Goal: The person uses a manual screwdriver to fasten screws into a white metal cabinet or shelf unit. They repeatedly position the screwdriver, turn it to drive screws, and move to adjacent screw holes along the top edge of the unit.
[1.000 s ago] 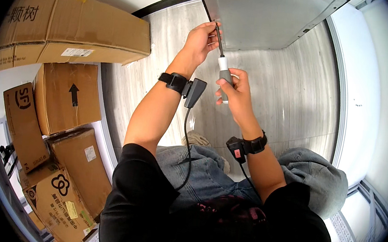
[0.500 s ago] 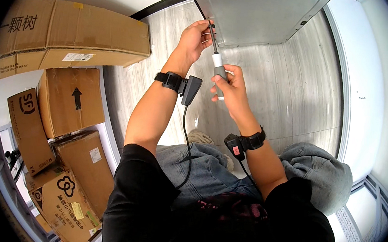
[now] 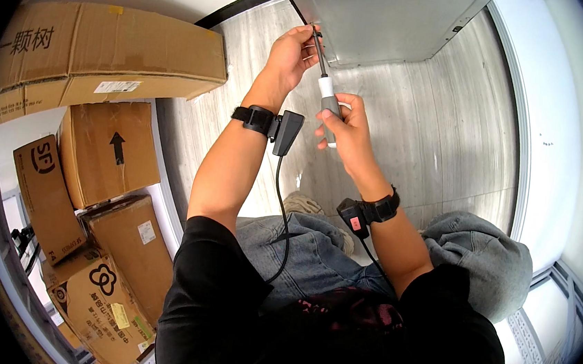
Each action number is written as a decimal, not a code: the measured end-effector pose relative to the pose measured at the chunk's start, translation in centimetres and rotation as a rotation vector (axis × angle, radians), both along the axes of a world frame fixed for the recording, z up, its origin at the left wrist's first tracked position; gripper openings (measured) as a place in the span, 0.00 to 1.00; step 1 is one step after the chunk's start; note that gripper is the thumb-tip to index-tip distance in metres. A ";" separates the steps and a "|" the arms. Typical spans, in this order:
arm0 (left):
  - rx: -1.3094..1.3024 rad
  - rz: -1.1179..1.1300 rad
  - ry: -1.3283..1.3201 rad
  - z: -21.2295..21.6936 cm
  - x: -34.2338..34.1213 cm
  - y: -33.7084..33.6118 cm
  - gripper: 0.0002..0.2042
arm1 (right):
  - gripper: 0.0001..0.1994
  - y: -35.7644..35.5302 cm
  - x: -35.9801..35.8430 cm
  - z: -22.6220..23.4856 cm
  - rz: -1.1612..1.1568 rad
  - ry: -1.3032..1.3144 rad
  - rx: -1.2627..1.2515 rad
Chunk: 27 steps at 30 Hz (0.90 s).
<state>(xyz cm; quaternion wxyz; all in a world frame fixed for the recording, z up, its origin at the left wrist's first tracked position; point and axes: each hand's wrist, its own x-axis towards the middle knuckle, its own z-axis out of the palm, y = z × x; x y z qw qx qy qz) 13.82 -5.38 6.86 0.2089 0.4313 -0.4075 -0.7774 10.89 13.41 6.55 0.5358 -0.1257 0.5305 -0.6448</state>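
Note:
My right hand point(image 3: 346, 131) is wrapped round the grey and white handle of a screwdriver point(image 3: 328, 107). Its dark shaft points up and away, ending at the lower left corner of a large grey metal cabinet point(image 3: 381, 23). My left hand point(image 3: 292, 59) is up at that corner, thumb and fingertips pinched around the screwdriver's tip. Whatever sits between those fingertips is too small and covered to make out. Both wrists wear black straps with small cabled boxes.
Cardboard boxes point(image 3: 110, 156) are stacked along the left, with a long carton point(image 3: 144, 48) reaching toward the cabinet. Pale wood-look floor point(image 3: 413, 137) lies below my hands. A white wall point(image 3: 553, 122) runs along the right. My bent knee point(image 3: 479, 261) is at lower right.
The view has shifted slightly, the cabinet now sitting a little higher. Both hands keep nearly the same places, the screwdriver tip still at the cabinet's corner.

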 end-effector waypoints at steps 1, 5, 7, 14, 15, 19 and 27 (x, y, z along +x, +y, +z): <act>0.005 0.004 0.000 0.0 0.0 -0.1 0.09 | 0.19 0.0 0.0 0.0 0.000 -0.002 0.000; 0.012 0.010 -0.001 -0.1 0.0 -0.1 0.09 | 0.18 0.0 -0.1 0.3 0.006 -0.006 0.005; 0.014 0.003 -0.011 -0.1 0.1 -0.3 0.09 | 0.17 0.0 -0.1 0.5 0.012 -0.031 0.003; 0.017 -0.098 -0.017 0.0 0.4 -0.6 0.11 | 0.17 -0.2 -0.4 0.6 0.017 -0.164 -0.061; 0.020 -0.138 0.002 0.2 0.6 -0.6 0.12 | 0.16 -0.1 -0.5 0.6 0.019 -0.175 -0.061; 0.019 -0.241 -0.005 1.5 0.6 -0.1 0.13 | 0.15 -0.1 -0.9 0.1 0.013 -0.323 -0.118; -0.109 -0.138 -0.170 0.8 0.4 -0.3 0.10 | 0.20 -0.4 1.1 1.0 -0.151 -0.266 -0.005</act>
